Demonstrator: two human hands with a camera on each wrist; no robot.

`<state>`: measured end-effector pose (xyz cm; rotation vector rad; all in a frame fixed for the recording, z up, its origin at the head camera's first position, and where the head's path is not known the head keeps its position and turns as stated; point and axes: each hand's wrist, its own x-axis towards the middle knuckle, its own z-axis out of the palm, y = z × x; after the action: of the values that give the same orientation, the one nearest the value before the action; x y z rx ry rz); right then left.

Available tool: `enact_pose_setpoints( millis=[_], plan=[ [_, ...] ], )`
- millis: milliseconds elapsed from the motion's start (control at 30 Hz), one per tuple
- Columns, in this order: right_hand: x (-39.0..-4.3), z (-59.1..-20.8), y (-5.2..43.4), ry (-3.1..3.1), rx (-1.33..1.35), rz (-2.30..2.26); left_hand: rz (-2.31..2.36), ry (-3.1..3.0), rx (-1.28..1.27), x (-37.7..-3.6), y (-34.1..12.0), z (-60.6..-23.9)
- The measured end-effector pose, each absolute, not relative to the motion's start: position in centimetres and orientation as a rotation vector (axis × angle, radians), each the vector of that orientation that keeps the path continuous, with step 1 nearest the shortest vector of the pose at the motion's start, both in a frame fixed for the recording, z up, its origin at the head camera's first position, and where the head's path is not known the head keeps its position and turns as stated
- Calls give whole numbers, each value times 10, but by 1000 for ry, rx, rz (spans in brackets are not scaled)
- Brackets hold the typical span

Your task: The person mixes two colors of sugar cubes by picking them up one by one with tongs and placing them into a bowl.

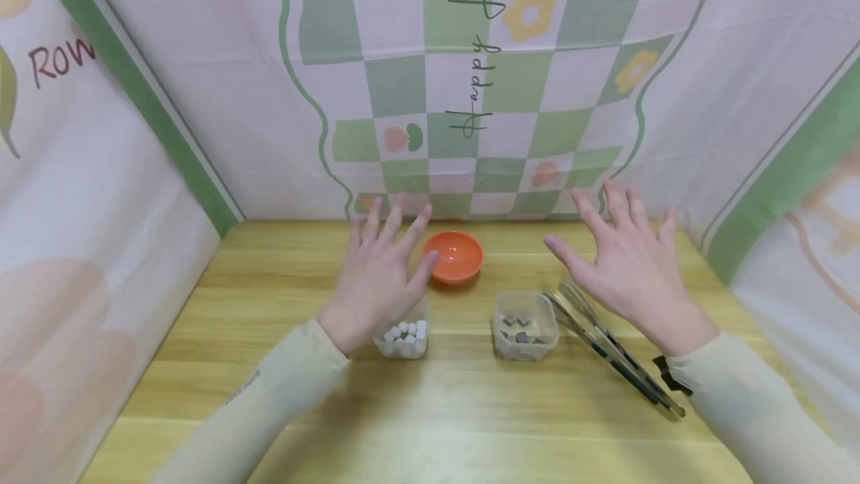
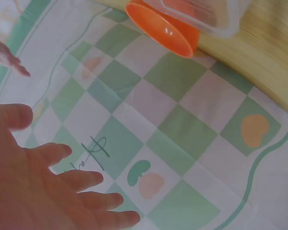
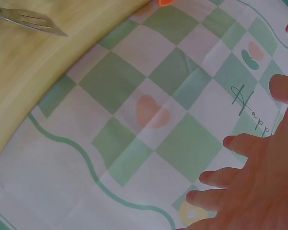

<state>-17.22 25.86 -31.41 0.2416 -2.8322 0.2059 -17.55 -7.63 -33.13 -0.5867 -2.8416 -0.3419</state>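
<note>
Nearest lay the metal tongs [image 1: 614, 349], just right of a clear tub of dark cubes [image 1: 525, 326]; a matching tub of white cubes [image 1: 404, 336] sat partly under the left hand [image 1: 379, 275]. Both it and the right hand [image 1: 625, 260] hovered spread-fingered, holding nothing. Beyond stood the orange bowl [image 1: 455, 256]. Grasping the tongs mid-handle looked wisest.

Left hand [image 1: 379, 275] and right hand [image 1: 628, 264] raised, palms down, fingers [image 1: 396, 219] spread, holding nothing.
</note>
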Motion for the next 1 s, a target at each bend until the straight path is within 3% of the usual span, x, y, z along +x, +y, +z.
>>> enact_pose_setpoints(
  millis=[533,800,1000],
  plan=[
    [-154,-329,269,-2805,273,219,-349,-2768,-679,-166,-63,-346],
    [-146,-337,276,-2796,290,293,-392,-2662,-864,-164,-54,-355],
    [-142,-347,285,-2795,271,366,-613,-2785,-925,-160,-47,-359]
  ],
)
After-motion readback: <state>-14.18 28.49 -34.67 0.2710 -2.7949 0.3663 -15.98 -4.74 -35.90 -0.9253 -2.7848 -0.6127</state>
